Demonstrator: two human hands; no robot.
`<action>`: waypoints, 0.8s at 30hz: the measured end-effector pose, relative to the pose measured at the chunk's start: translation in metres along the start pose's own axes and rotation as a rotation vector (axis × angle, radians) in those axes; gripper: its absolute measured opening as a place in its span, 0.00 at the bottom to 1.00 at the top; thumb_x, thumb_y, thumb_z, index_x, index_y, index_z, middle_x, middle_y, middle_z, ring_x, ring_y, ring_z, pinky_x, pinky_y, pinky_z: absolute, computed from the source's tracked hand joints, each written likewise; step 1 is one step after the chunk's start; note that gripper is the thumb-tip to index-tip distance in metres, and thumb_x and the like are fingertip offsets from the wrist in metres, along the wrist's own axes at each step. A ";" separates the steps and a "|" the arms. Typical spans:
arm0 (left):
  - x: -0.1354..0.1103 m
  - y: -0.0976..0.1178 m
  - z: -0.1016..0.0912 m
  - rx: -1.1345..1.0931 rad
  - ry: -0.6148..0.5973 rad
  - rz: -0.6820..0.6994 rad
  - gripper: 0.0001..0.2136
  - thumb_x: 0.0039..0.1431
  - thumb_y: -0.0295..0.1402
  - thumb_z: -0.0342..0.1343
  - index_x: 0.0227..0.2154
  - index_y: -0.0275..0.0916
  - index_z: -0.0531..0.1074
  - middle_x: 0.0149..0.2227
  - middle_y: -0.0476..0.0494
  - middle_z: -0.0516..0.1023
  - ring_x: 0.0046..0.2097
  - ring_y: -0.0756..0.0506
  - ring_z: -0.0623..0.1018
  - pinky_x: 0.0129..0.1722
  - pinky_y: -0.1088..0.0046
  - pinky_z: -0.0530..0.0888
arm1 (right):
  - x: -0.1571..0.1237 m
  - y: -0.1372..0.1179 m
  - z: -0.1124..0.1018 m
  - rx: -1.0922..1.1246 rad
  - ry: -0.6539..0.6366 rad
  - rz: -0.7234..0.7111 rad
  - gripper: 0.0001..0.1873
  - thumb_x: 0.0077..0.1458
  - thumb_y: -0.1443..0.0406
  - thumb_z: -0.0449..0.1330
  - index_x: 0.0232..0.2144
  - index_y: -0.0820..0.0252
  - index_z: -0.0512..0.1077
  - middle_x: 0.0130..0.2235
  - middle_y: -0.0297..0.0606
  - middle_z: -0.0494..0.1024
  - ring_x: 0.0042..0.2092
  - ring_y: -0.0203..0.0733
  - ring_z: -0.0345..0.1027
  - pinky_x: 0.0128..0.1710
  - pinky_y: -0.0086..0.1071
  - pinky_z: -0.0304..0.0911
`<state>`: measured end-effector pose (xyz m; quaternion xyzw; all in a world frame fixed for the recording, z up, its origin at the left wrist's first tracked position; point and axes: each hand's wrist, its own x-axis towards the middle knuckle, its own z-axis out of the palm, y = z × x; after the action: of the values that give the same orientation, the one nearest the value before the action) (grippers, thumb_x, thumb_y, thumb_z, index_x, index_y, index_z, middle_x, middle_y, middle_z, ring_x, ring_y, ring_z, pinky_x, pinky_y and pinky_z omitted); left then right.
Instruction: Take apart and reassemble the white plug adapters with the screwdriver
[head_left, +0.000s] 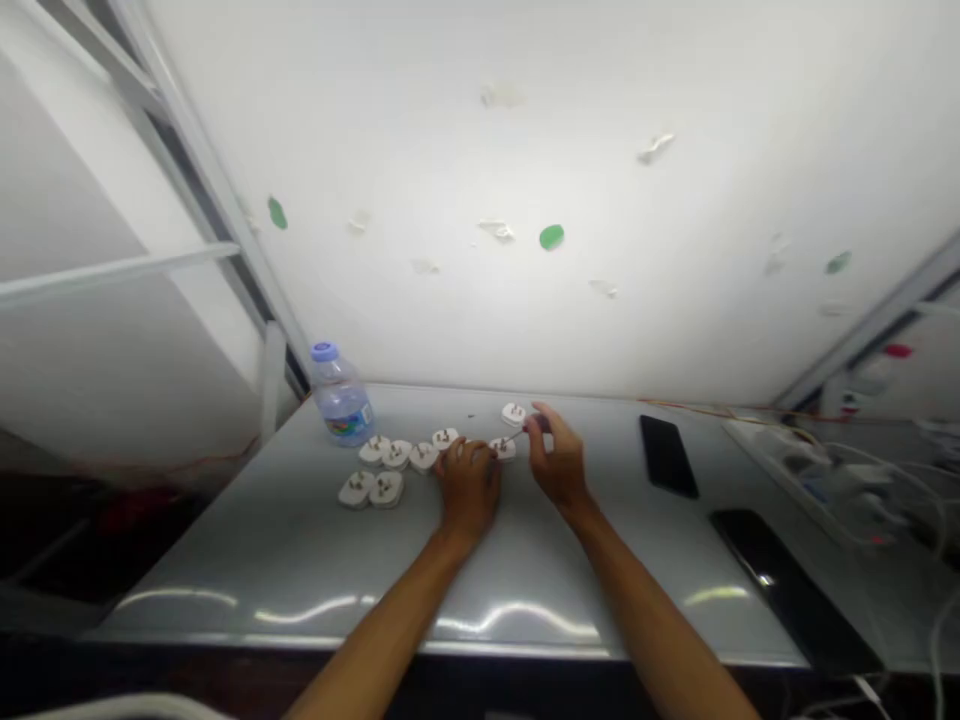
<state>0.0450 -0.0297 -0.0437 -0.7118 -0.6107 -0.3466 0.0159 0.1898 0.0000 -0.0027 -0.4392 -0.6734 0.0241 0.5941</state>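
Hands (469, 490) among white plugs (397, 455) — water bottle (341, 395) left, black phone (667, 455) right

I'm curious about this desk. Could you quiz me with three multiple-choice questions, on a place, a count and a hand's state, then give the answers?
1. Where is the water bottle?
A) Left of the plugs
B) On the phone
C) Beside the power strip

2. How many white plugs show?
A) Five
B) Eight
C) Twelve

3. What is the right hand doing?
A) Lying flat
B) Pinching a thin tool
C) Gripping the bottle

Answers:
1. A, it stands beyond the leftmost plugs.
2. B, eight are visible.
3. B, the tool extends from its fingertips.
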 end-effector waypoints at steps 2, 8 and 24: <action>0.000 0.001 -0.001 0.002 -0.011 -0.010 0.08 0.62 0.32 0.53 0.40 0.42 0.77 0.47 0.41 0.79 0.58 0.33 0.68 0.56 0.49 0.61 | 0.000 0.000 0.000 -0.004 0.001 -0.002 0.14 0.64 0.64 0.53 0.48 0.61 0.72 0.36 0.42 0.81 0.36 0.42 0.76 0.41 0.37 0.74; 0.000 0.001 -0.003 0.006 -0.032 -0.001 0.09 0.63 0.32 0.51 0.41 0.44 0.76 0.49 0.41 0.78 0.59 0.34 0.67 0.56 0.48 0.61 | 0.000 -0.001 0.000 0.000 -0.002 -0.014 0.13 0.64 0.64 0.53 0.48 0.61 0.72 0.38 0.43 0.81 0.36 0.42 0.77 0.40 0.38 0.74; 0.000 0.001 -0.002 0.011 -0.024 -0.005 0.08 0.63 0.32 0.52 0.40 0.43 0.77 0.48 0.41 0.78 0.58 0.34 0.68 0.56 0.49 0.60 | -0.001 0.001 0.000 -0.003 -0.026 -0.023 0.13 0.65 0.63 0.53 0.48 0.60 0.72 0.37 0.43 0.81 0.36 0.42 0.76 0.41 0.37 0.73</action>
<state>0.0448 -0.0304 -0.0420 -0.7141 -0.6146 -0.3349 0.0117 0.1904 0.0001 -0.0038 -0.4321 -0.6861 0.0219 0.5849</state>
